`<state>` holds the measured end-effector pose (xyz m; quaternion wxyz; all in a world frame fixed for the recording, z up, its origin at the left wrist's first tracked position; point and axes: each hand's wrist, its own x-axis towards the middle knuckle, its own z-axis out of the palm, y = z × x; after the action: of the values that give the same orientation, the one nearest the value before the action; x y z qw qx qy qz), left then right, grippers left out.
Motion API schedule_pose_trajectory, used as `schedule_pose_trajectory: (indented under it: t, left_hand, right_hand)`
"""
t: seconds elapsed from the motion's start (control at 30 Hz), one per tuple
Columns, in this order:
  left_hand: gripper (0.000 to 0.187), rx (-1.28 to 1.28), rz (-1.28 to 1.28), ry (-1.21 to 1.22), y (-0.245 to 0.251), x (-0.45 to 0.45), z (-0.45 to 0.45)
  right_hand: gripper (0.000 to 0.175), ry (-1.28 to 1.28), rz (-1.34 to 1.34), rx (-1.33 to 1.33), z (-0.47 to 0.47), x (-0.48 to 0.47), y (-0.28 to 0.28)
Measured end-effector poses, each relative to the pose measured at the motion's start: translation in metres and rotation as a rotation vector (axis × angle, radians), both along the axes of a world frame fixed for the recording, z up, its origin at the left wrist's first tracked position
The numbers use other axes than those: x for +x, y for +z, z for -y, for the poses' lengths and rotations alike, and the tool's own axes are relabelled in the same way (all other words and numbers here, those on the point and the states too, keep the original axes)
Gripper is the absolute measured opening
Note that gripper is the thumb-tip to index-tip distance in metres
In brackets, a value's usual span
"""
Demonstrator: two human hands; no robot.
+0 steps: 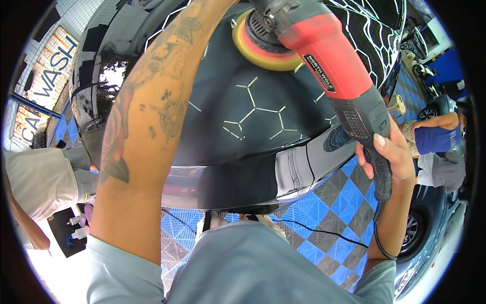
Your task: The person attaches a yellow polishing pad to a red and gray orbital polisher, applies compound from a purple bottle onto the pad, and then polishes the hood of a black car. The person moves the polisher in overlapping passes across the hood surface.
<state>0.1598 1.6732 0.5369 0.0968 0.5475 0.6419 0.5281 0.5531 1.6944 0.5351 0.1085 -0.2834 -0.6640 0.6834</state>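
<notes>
My right hand (395,154) is wrapped around the rear handle of a red and black electric car polisher (330,57). The thumb lies along the top of the grip, and a black cord runs down from the handle past my forearm. At the polisher's head, a round yellow and pinkish foam pad (262,60) lies over a glossy dark car body panel (216,140); whether it presses on the paint is hard to tell. My tattooed left forearm reaches up across the panel, and its hand is out of view beyond the top edge. Branching light lines reflect in the paint.
The car's bumper (235,186) curves close in front of my legs. A power cord (322,230) crosses the blue and grey tiled floor (315,205). One person (41,182) stands at left by a black surface (62,243) with bottles; others (436,138) are at right near another car (429,201).
</notes>
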Motion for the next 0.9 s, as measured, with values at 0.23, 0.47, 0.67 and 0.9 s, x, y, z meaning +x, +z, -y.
schedule_pose_trajectory:
  t: [0.23,0.47,0.67,0.9]
  left_hand:
    - [0.034,-0.029,0.108,0.070,-0.005,-0.002,0.064]
    - [0.035,-0.011,0.037,0.156,-0.010,-0.004,0.118]
    - [0.039,-0.051,0.124,0.253,-0.013,0.002,0.164]
    - [0.041,-0.056,0.226,0.279,-0.023,-0.002,0.209]
  right_hand:
    - [0.091,0.092,0.022,-0.030,0.036,-0.017,0.002]
    - [0.092,0.169,0.025,-0.094,0.069,-0.027,0.002]
    - [0.094,0.245,0.056,-0.145,0.097,-0.034,0.001]
    - [0.099,0.347,0.082,-0.124,0.118,-0.045,-0.005]
